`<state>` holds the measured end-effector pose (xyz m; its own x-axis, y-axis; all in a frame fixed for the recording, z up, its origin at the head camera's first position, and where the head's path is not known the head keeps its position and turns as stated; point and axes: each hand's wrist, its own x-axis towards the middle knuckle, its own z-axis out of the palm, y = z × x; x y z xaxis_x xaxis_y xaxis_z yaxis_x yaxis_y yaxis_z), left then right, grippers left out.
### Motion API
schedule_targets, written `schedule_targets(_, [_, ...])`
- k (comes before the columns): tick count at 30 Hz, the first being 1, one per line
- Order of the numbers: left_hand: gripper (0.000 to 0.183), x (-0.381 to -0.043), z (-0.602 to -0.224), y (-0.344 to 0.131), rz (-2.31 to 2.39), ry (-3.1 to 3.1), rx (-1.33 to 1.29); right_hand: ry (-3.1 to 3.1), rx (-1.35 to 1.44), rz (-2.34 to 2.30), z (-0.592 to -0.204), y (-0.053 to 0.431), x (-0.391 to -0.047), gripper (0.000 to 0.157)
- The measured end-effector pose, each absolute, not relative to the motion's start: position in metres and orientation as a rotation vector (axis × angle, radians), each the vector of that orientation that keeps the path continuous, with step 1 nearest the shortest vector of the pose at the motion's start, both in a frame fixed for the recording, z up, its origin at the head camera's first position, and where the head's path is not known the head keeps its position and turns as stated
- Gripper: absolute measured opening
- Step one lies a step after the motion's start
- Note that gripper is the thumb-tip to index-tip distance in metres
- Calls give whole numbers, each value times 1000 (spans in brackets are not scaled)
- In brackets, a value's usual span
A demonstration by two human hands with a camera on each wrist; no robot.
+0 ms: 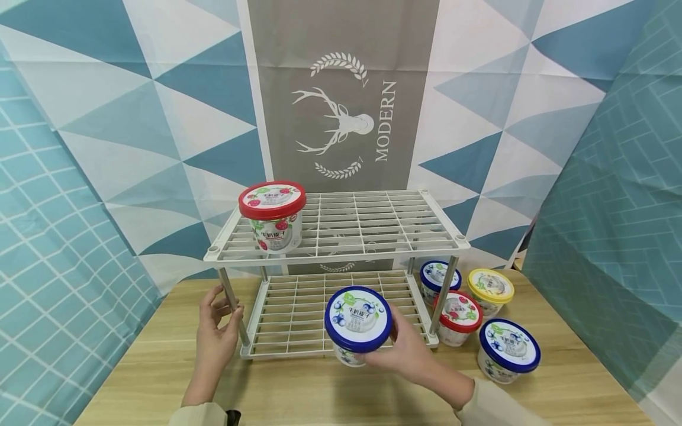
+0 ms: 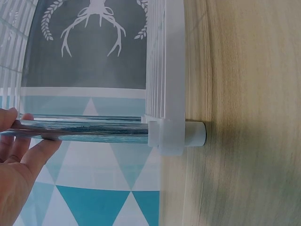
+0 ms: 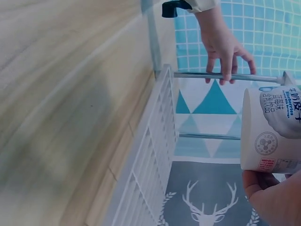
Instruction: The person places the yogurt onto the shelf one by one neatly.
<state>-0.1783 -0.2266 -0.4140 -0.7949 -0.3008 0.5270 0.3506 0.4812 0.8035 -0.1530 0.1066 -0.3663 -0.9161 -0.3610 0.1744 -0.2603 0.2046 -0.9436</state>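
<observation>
My right hand [image 1: 405,349] grips a white tub with a blue lid [image 1: 358,319] and blueberry print, held in front of the lower shelf. In the right wrist view the fingers curl against the base of this blueberry tub [image 3: 270,132]. Its lid is out of that view. My left hand [image 1: 215,328] holds the front left metal post [image 1: 232,302] of a white two-tier rack [image 1: 341,258]. Seen from the left wrist, thumb and fingers lie on either side of the post [image 2: 94,129]. A red-lidded strawberry tub [image 1: 273,218] stands on the upper shelf's left end.
Right of the rack, on the wooden table [image 1: 298,396], stand two more blue-lidded tubs, one at the back [image 1: 440,279] and one in front [image 1: 508,350]. A red-lidded tub [image 1: 458,318] and a yellow-lidded tub [image 1: 490,290] are between them. A patterned cloth [image 1: 208,118] hangs behind.
</observation>
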Motion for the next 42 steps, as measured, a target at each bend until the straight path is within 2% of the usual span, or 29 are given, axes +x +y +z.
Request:
schedule_targets(13, [61,-179,-415,-227,-1347,-2087,-41,2323,-801,-1840,-344,104,-157,81])
schedule_targets(33, [61,-178,-414,-227,-1324,-2092,-55,2324,-917,-1867,-315,101,-159,74])
schedule_targets(42, [61,-179,-415,-227,-1319,-2092,-54,2388,-855,-1830,-301,104,-158,71])
